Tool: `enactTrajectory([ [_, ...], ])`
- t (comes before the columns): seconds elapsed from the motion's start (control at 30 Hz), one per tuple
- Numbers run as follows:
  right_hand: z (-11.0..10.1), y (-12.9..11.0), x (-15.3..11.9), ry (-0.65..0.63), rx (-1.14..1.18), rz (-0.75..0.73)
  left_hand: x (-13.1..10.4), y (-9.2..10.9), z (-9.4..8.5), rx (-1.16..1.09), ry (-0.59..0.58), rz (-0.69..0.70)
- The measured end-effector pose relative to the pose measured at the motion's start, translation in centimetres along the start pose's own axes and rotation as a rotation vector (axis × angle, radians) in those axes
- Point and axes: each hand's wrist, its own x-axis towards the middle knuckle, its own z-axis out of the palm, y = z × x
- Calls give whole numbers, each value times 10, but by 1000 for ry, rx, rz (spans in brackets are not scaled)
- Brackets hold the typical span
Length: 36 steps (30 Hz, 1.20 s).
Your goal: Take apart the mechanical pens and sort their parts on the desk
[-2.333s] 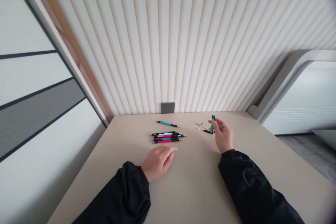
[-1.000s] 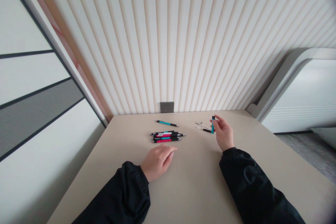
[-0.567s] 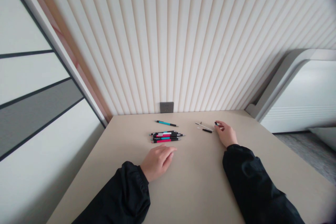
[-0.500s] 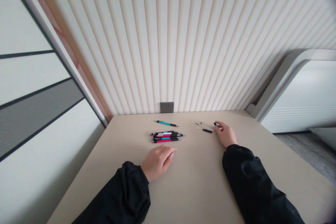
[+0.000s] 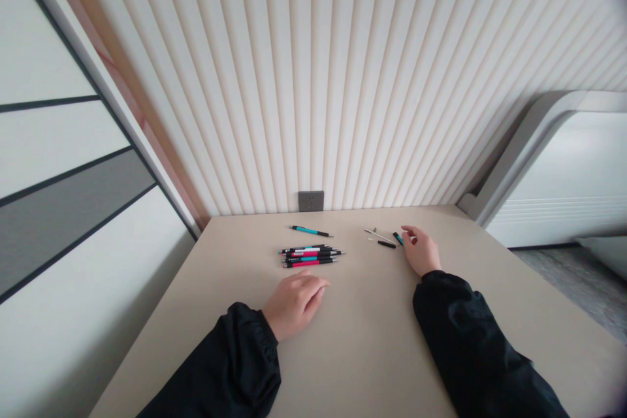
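Person's L hand [image 5: 295, 305] rests on table [image 5: 362, 353], fingers together, loosely bent; just beyond, pile of pens [image 5: 308, 263], red, teal & blk, w/ white markings too small to read; lone teal/blk pen [image 5: 311, 231] farther back; then thin silver rod [image 5: 379, 235], blk grip [image 5: 386, 244]; teal barrel [image 5: 398, 239], blk-ended, lies aslant on table, right by R hand [image 5: 421, 253], fingers bent, parted; contact w/ barrel: can't tell.
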Motion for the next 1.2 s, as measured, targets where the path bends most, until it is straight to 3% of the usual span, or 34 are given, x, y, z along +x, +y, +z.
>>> enactTrajectory([
  [0.1,-1,-11,-3,35,13,-50,0,0,0,0,-20,-16],
  [0.27,-2,-38,-16,46,87,-253,0,1,1,8,-25,-26],
  [0.47,11,-83,-49,-120,176,-450,2,3,-2,51,-4,-15],
  [0.63,28,-120,-83,-340,148,-593,5,-10,-8,280,66,-57],
  [0.87,37,-137,-84,-373,72,-556,1,-37,-20,415,12,-162],
  [1.0,40,-140,-79,-383,102,-505,0,-42,-22,457,-47,-136],
  [1.2,39,-133,-79,-447,138,-500,0,-45,-18,437,-29,-160],
])
